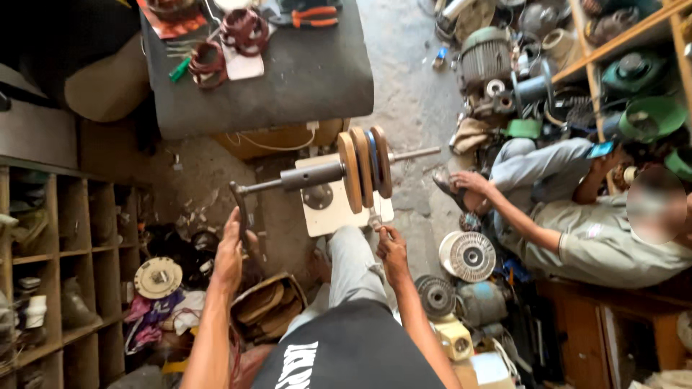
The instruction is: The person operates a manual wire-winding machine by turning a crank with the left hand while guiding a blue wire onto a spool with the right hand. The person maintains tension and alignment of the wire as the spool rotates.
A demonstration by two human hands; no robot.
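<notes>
A hand-cranked winding machine stands on a white base [339,212] in front of me. Its horizontal shaft [310,176] carries three wooden discs [364,169] with a blue strip between them. My left hand [231,248] is closed around the crank handle [240,209] at the shaft's left end. My right hand [391,248] pinches a small metal part or wire end [375,222] just below the discs. My knee in grey trousers [349,259] sits between the two hands.
A dark-topped table [303,72] with copper coils [241,29] and orange pliers [314,16] is behind the machine. Another person [577,223] sits at the right among motor parts. Wooden shelves [65,245] line the left; round motor covers [472,256] lie on the floor.
</notes>
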